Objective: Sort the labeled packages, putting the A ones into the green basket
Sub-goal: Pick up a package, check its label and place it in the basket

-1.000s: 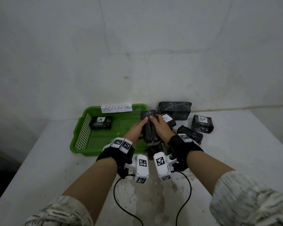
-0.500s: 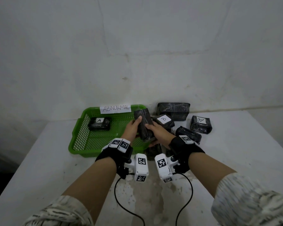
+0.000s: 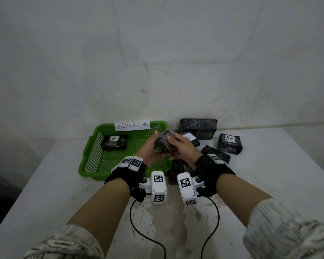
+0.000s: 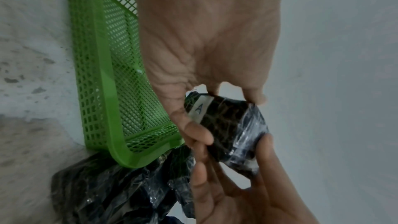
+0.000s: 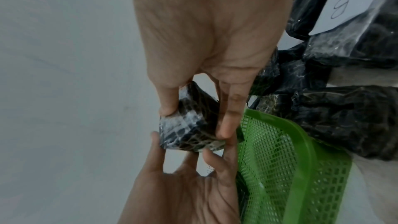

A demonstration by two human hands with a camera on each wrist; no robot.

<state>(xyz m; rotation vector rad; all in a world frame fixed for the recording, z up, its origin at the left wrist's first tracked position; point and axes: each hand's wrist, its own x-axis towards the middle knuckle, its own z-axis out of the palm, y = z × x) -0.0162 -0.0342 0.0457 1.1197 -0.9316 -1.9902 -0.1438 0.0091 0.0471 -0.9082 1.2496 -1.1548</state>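
Both hands hold one black wrapped package (image 3: 164,144) in the air over the right end of the green basket (image 3: 86,159). My left hand (image 3: 151,149) grips it from the left and my right hand (image 3: 180,146) from the right. In the left wrist view the package (image 4: 228,130) shows a white label with an A (image 4: 199,108), pinched between thumb and fingers. In the right wrist view the right thumb and fingers clamp the package (image 5: 191,129). Another A package (image 3: 114,143) lies inside the basket.
The basket carries a paper sign reading ABNORMAL (image 3: 132,125). Right of it lie a B package (image 3: 190,137), an A package (image 3: 230,143), a large black package (image 3: 197,126) against the wall, and more under my wrists (image 3: 176,171). Two cables trail toward me.
The package stood upright between my hands above the pile; now it is tipped over, a little further left over the basket's right end. The hands turned with it.
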